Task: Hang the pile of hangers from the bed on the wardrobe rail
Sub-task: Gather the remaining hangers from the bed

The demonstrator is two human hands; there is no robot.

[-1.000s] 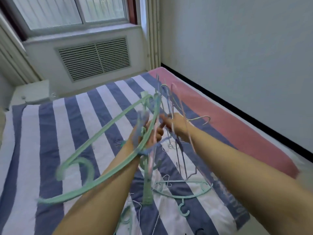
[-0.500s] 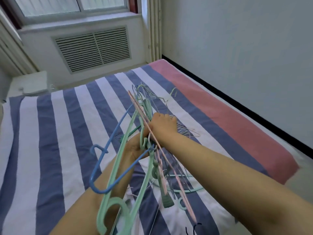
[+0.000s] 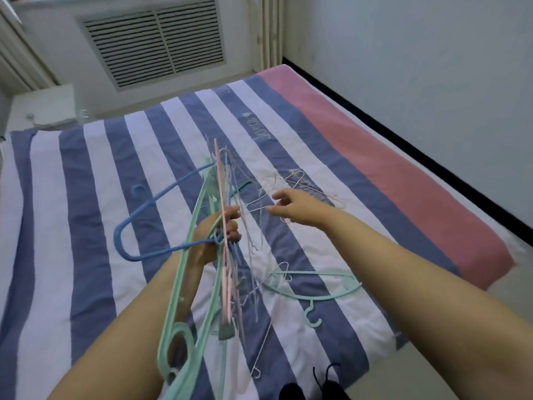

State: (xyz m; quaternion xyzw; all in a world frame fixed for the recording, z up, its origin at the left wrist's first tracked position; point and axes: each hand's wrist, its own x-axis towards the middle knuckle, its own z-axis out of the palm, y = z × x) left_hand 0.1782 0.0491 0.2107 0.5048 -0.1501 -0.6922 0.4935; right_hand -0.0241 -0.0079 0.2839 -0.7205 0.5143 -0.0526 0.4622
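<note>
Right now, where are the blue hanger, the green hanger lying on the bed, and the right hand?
blue hanger (image 3: pixel 121 243): head view, its bent end.
green hanger (image 3: pixel 317 295): head view, its curved bar.
right hand (image 3: pixel 294 210): head view, back of hand.

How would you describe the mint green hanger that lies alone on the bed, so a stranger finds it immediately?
Start from the striped bed. Near its closer edge, under the right forearm, the mint green hanger lies flat, its hook toward the viewer. Unlike the thin wire hangers nearby, it is thick plastic.
</note>
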